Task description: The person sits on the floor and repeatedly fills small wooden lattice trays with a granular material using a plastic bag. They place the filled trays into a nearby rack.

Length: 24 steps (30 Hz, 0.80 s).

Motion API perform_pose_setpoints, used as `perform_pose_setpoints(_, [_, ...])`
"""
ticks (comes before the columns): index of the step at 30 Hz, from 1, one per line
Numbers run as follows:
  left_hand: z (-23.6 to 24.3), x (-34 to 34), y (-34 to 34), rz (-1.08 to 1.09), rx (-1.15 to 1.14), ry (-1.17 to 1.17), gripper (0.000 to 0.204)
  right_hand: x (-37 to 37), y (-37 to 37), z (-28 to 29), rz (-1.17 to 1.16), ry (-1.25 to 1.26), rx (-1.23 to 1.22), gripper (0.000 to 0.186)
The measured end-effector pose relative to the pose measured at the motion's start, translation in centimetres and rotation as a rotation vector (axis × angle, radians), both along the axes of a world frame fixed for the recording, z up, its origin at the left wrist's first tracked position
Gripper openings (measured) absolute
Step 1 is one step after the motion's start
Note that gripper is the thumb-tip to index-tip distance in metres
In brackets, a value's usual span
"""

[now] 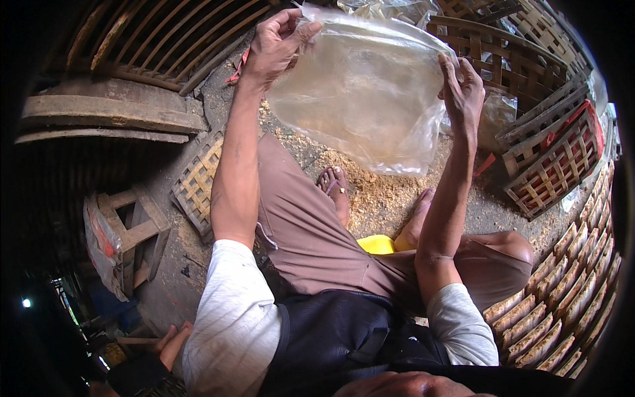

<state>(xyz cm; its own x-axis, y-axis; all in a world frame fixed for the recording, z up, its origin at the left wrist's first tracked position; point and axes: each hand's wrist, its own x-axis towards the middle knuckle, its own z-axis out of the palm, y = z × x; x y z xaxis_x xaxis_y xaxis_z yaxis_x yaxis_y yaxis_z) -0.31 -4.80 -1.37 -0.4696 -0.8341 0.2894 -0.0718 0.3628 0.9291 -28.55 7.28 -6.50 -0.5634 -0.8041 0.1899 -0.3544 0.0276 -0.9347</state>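
My left hand (281,43) and my right hand (461,86) are raised and apart, each with fingers closed on an upper corner of a large, thin, translucent plastic bag (357,99). The bag hangs spread between them above a floor (360,192) strewn with pale crumbs. Below it are my legs in brown trousers and my feet (334,185) in sandals, with a yellow object (376,243) between them.
Slatted wood (132,40) stands at upper left, a wooden stool (126,231) and woven tray (195,178) at left. Woven baskets (552,155) and more plastic are at upper right, rows of pale slabs (549,311) at lower right. Another person's limb (173,344) shows at lower left.
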Motion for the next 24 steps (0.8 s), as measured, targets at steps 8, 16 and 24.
perform_pose_setpoints(8, [0.8, -0.7, -1.1, 0.321, -0.515, 0.067, 0.022, -4.2, 1.5, -0.6, 0.326, 0.202, 0.472, 0.046])
perform_pose_setpoints(16, [1.9, -0.6, 0.4, 0.514, -0.468, 0.154, 0.017, -6.7, 2.0, -2.0, 0.004, 0.115, 0.314, 0.043])
perform_pose_setpoints(24, [1.0, -0.5, -0.5, 0.517, -0.479, 0.164, 0.005, -9.1, 2.6, -3.7, 0.378, 0.002, 0.655, 0.021])
